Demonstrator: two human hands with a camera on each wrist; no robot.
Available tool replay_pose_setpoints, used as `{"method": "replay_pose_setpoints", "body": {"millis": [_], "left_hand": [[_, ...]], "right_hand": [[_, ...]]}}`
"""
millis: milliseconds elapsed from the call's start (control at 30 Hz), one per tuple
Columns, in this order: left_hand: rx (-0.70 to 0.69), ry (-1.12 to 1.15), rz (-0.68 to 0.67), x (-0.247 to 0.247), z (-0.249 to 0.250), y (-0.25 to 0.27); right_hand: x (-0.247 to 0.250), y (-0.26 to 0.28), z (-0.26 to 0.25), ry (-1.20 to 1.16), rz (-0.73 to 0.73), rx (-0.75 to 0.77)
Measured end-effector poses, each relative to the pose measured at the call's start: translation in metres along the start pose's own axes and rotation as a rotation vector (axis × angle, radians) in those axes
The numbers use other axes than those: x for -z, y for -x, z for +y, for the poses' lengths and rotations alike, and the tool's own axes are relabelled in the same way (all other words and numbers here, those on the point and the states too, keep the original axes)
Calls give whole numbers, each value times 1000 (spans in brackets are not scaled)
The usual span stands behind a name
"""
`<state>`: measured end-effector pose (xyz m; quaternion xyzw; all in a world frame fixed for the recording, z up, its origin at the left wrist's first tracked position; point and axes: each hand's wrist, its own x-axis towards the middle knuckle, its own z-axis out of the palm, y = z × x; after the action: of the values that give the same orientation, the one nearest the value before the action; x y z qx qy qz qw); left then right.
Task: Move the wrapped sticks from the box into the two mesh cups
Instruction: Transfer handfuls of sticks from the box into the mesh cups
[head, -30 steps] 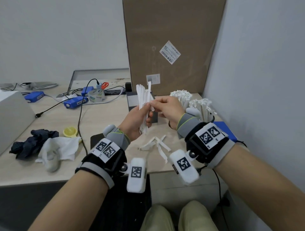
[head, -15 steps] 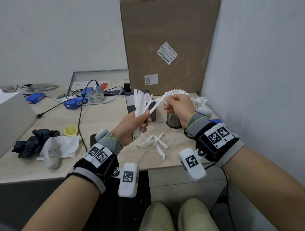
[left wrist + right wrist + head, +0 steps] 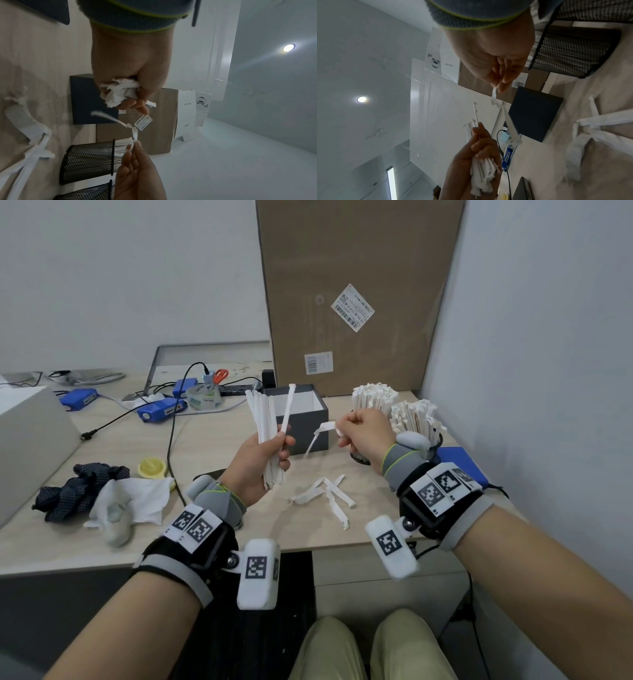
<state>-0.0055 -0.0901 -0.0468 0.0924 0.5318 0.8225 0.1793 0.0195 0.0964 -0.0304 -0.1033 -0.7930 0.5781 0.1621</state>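
My left hand [image 3: 282,451] grips a bundle of white wrapped sticks [image 3: 263,419] upright over the table; one stick [image 3: 287,409] stands apart from the rest. The bundle's lower ends [image 3: 120,93] poke out of my fist. To the right, my right hand [image 3: 339,429] pinches a limp white paper strip [image 3: 317,438], which hangs bent in front of the dark box [image 3: 301,419]. The strip [image 3: 494,94] shows between thumb and fingers. Two black mesh cups [image 3: 87,162] [image 3: 85,193] stand right of the box, both packed with wrapped sticks [image 3: 375,398] [image 3: 416,417].
Several torn paper strips [image 3: 327,496] lie on the table in front of the box. A tall cardboard carton [image 3: 356,296] stands behind it; a wall closes the right side. Left lie a dark cloth [image 3: 78,491], tissue [image 3: 133,501], cables and blue devices [image 3: 161,410].
My hands have drawn apart. The right hand has pulled the strip away from the bundle, rightward and slightly down, and it now hangs limp. The left hand still grips the bundle.
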Motion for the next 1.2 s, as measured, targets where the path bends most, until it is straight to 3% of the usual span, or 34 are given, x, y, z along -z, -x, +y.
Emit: {"method": "replay_pose_setpoints", "body": {"millis": [200, 300, 400, 500, 600, 733, 900, 1067, 1200], "left_hand": [[7, -17, -5, -6, -4, 3], [18, -64, -58, -15, -5, 3], [36, -149, -158, -25, -8, 3], [66, -192, -221, -36, -14, 3], [108, -194, -243, -46, -19, 3], [145, -191, -225, -52, -23, 0], [134, -339, -252, -56, -24, 0], [103, -533, -297, -64, -21, 2], [59, -561, -263, -69, -20, 1]], "right_hand": [[-5, 3, 8, 201, -106, -94], [-5, 4, -4, 222, -68, 9], [-3, 2, -30, 57, -75, 101], [1, -3, -50, 4, -202, 112], [-1, -2, -56, 78, -352, 78], [3, 5, -55, 212, -443, 46], [23, -3, -69, 170, -334, 156], [26, 4, -75, 506, -638, 175], [34, 5, -76, 543, -525, 228]]}}
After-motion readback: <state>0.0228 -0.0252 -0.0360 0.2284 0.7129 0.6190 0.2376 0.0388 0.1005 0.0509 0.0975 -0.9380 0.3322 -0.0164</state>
